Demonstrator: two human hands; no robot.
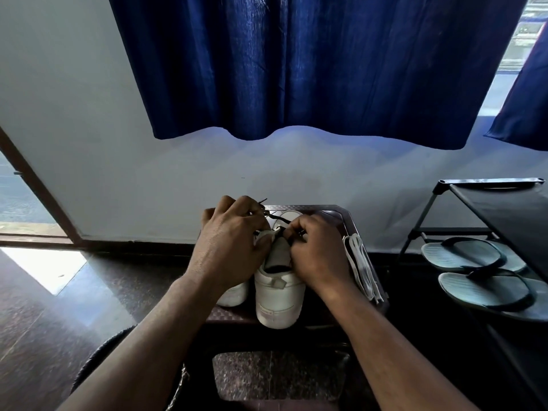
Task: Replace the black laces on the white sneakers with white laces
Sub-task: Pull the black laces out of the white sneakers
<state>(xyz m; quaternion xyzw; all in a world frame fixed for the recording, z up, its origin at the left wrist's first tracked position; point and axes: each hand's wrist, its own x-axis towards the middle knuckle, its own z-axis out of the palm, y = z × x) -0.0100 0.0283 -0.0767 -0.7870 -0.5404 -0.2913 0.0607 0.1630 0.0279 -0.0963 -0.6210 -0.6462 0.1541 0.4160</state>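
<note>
Black lace [277, 218], pinched by left hand [229, 247], right hand [318, 253]

A small dark table [344, 216] stands at lower centre of the frame, against the wall. On it sit two white sneakers [277, 295] side by side, heels toward the camera, and a bundle of white laces [362, 266] along its right edge, just beside the right-hand sneaker.

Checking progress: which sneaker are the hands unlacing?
The sneaker on the right, heel towards the camera; both hands pull its black lace. The other sneaker sits under the left wrist.
</note>
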